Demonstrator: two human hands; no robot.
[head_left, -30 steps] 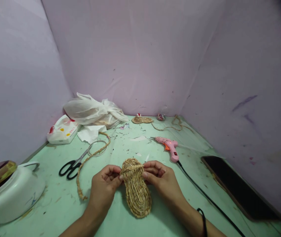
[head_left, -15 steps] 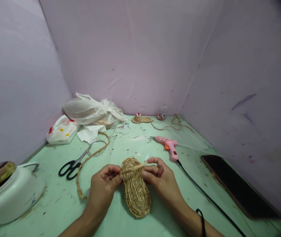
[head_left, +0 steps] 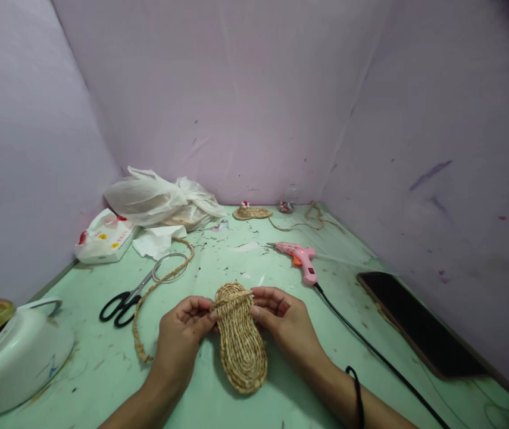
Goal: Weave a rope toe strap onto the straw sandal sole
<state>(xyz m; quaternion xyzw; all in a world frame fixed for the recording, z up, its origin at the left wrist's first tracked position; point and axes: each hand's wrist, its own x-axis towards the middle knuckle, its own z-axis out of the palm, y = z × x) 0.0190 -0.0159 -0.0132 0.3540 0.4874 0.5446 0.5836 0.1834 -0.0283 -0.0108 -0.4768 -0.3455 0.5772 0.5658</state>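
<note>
A coiled straw-rope slipper sole (head_left: 241, 348) lies in front of me, its rounded toe end pointing away. Across its upper part runs a short braided straw strap (head_left: 235, 296). My left hand (head_left: 185, 330) pinches the sole's left edge where the strap meets it. On the opposite edge, the fingers of my right hand (head_left: 281, 316) close on the strap's right end, thumb against the sole. To the right beyond it rests a pink glue gun (head_left: 301, 256) with an orange trigger. Black-handled scissors (head_left: 124, 301) lie to the left beside a loose braided rope (head_left: 147, 298).
At the back are a white plastic bag (head_left: 160, 196), a small straw slipper (head_left: 252, 213) and a clear jar (head_left: 286, 206). A tissue pack (head_left: 108, 241) sits back left, a white bowl (head_left: 22, 357) at left front. A black phone-like slab (head_left: 419, 325) and the glue gun's cord (head_left: 370, 351) lie right.
The right end of the strap has been brought down against the sole's right edge by my right hand. My left hand keeps its pinch. The whole view has shifted slightly.
</note>
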